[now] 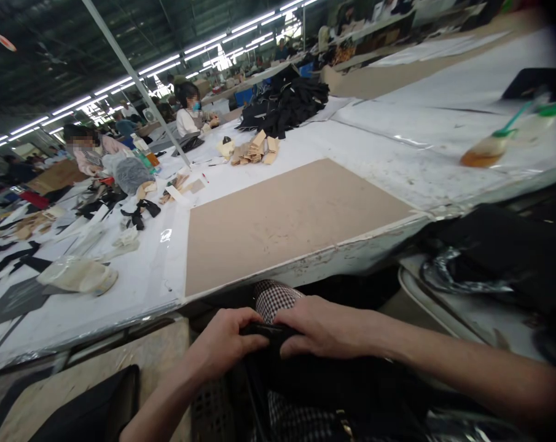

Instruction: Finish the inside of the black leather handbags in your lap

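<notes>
In the head view, a black bag (314,380) lies across my lap, with a small gold-coloured metal part low on it. My left hand (225,341) pinches the bag's upper edge between thumb and fingers. Close beside it, my right hand (321,325) grips the same edge, its thumb on the near side. The fingertips of both hands are partly hidden by the dark material. Checked cloth (278,298) shows behind and below the bag.
A white-covered table (167,258) with a brown board (287,215) stands ahead. On it are a bottle of amber liquid (487,150), tan pieces (257,149) and a black pile (287,101). Two people work across it. A wooden surface (162,350) is at left, black goods (503,252) at right.
</notes>
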A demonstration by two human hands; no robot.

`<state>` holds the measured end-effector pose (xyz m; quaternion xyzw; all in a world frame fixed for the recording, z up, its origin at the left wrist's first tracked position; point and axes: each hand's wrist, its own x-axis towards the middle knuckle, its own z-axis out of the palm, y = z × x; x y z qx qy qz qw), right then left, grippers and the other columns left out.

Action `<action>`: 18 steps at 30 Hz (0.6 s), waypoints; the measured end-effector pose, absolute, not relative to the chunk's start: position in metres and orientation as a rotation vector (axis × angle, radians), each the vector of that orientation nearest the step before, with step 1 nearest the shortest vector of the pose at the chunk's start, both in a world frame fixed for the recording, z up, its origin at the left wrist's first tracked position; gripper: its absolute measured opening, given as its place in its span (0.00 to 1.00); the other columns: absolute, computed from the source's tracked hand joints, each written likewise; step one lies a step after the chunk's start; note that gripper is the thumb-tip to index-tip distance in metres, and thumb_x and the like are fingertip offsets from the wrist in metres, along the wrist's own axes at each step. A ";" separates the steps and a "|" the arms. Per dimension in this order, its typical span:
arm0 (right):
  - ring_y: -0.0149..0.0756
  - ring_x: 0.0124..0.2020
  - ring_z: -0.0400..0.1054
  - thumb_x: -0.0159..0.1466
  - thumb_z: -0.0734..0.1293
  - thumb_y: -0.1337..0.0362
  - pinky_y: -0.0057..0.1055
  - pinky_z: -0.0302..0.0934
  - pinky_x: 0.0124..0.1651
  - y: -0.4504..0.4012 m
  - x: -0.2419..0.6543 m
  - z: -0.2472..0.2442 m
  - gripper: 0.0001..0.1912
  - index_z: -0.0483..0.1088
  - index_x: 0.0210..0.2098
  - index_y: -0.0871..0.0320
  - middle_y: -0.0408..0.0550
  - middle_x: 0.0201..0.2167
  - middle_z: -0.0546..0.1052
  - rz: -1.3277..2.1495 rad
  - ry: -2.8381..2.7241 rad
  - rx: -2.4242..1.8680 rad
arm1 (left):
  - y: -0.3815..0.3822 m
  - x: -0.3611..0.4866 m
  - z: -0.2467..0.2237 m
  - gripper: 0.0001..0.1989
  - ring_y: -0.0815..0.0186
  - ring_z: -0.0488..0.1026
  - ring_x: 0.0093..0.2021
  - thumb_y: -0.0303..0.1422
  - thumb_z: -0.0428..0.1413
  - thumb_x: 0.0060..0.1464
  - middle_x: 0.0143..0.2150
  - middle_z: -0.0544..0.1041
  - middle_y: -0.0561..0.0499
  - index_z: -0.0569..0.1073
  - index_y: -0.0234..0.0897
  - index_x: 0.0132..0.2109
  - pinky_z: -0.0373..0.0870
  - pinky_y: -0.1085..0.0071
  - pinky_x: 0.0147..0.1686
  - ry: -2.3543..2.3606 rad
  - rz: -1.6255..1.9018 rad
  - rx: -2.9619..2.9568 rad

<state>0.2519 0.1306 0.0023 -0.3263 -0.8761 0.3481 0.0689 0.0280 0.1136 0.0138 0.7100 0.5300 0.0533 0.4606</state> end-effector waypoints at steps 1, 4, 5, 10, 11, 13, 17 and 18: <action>0.40 0.33 0.69 0.61 0.71 0.59 0.29 0.53 0.30 0.131 0.250 0.000 0.09 0.77 0.36 0.58 0.48 0.32 0.77 1.032 -2.642 -1.004 | 0.114 0.028 0.014 0.10 0.64 0.72 0.36 0.34 0.60 0.51 0.34 0.79 0.55 0.80 0.38 0.40 0.63 0.74 0.35 1.301 0.131 1.743; 0.37 0.31 0.67 0.63 0.69 0.63 0.28 0.52 0.31 0.134 0.252 -0.006 0.06 0.76 0.33 0.58 0.46 0.29 0.76 1.084 -2.610 -1.030 | 0.115 0.029 0.013 0.10 0.66 0.69 0.33 0.36 0.60 0.52 0.31 0.76 0.56 0.81 0.37 0.40 0.61 0.74 0.33 1.284 0.124 1.747; 0.36 0.31 0.67 0.63 0.69 0.63 0.28 0.52 0.32 0.135 0.254 -0.008 0.05 0.76 0.34 0.58 0.45 0.29 0.75 1.119 -2.586 -1.026 | 0.116 0.029 0.013 0.10 0.67 0.68 0.32 0.36 0.60 0.53 0.30 0.75 0.57 0.81 0.37 0.39 0.60 0.74 0.32 1.276 0.124 1.752; 0.31 0.29 0.63 0.64 0.67 0.64 0.25 0.52 0.32 0.136 0.261 -0.016 0.06 0.76 0.33 0.58 0.40 0.26 0.70 1.359 -2.405 -0.957 | 0.114 0.033 0.012 0.10 0.69 0.64 0.31 0.36 0.58 0.56 0.29 0.72 0.56 0.81 0.36 0.37 0.58 0.75 0.32 1.214 0.161 1.739; 0.30 0.29 0.61 0.63 0.67 0.65 0.25 0.52 0.32 0.135 0.262 -0.018 0.06 0.76 0.33 0.58 0.39 0.25 0.69 1.411 -2.364 -0.942 | 0.113 0.034 0.012 0.10 0.69 0.64 0.31 0.36 0.57 0.56 0.28 0.71 0.56 0.80 0.35 0.36 0.58 0.75 0.31 1.209 0.174 1.724; 0.29 0.27 0.59 0.63 0.66 0.65 0.25 0.51 0.31 0.134 0.262 -0.020 0.06 0.76 0.31 0.59 0.39 0.23 0.66 1.495 -2.289 -0.926 | 0.111 0.036 0.011 0.10 0.69 0.62 0.30 0.36 0.57 0.55 0.26 0.69 0.56 0.80 0.34 0.34 0.57 0.75 0.30 1.219 0.200 1.673; 0.29 0.26 0.55 0.61 0.66 0.64 0.26 0.48 0.29 0.133 0.261 -0.026 0.08 0.73 0.27 0.59 0.38 0.21 0.62 1.587 -2.209 -0.935 | 0.107 0.039 0.007 0.10 0.69 0.61 0.30 0.36 0.57 0.54 0.27 0.68 0.56 0.79 0.33 0.33 0.57 0.75 0.30 1.231 0.237 1.520; 0.29 0.25 0.54 0.60 0.66 0.63 0.26 0.48 0.29 0.133 0.260 -0.027 0.09 0.72 0.26 0.59 0.38 0.21 0.60 1.597 -2.203 -0.940 | 0.106 0.038 0.006 0.10 0.69 0.62 0.31 0.36 0.57 0.54 0.27 0.68 0.56 0.79 0.33 0.34 0.57 0.75 0.31 1.228 0.244 1.497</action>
